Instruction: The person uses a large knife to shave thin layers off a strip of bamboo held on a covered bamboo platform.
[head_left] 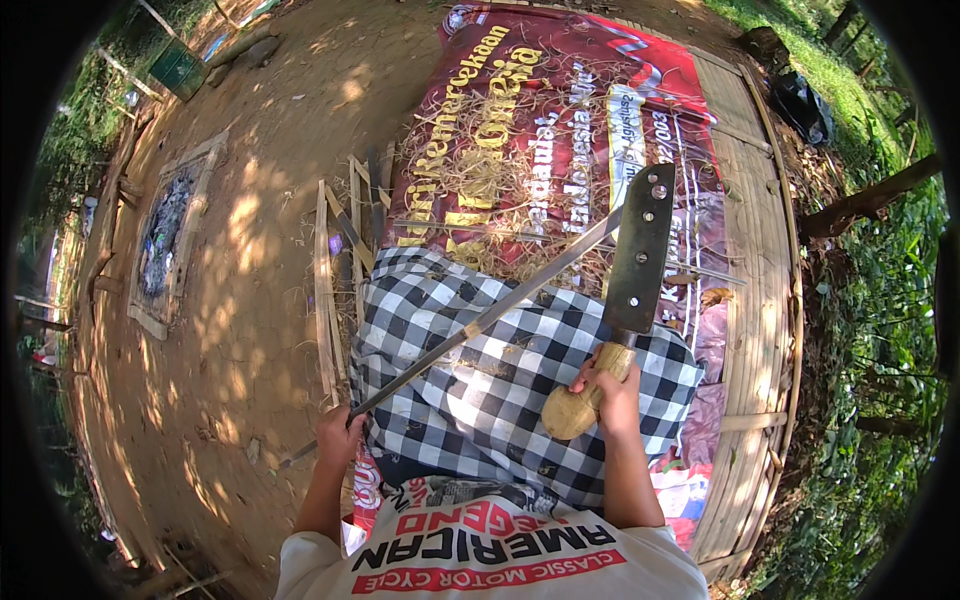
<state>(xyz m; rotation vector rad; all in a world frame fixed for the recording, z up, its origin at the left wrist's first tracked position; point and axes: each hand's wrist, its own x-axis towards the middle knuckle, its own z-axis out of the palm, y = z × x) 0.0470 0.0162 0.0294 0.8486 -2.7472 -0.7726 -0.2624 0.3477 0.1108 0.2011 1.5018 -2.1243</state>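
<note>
My right hand (612, 388) is wrapped round the pale wooden handle of a broad cleaver-like knife (640, 255). Its dark blade, with several round holes or studs, points away from me, clear of the hand. In my left hand (338, 437) is the near part of a long thin bamboo strip (440, 350). The strip slants up to the right over my lap, and its far end reaches the left side of the blade; whether they touch I cannot tell. A black-and-white checked cloth (470, 390) covers my lap below both.
Ahead lies a red printed banner (440, 130) strewn with pale shavings (490, 180), on a bamboo platform (750, 330). Several bamboo strips (325, 290) lie at its left edge. A framed ash pit (168, 240) is in the dirt ground at left. Plants grow along the right side.
</note>
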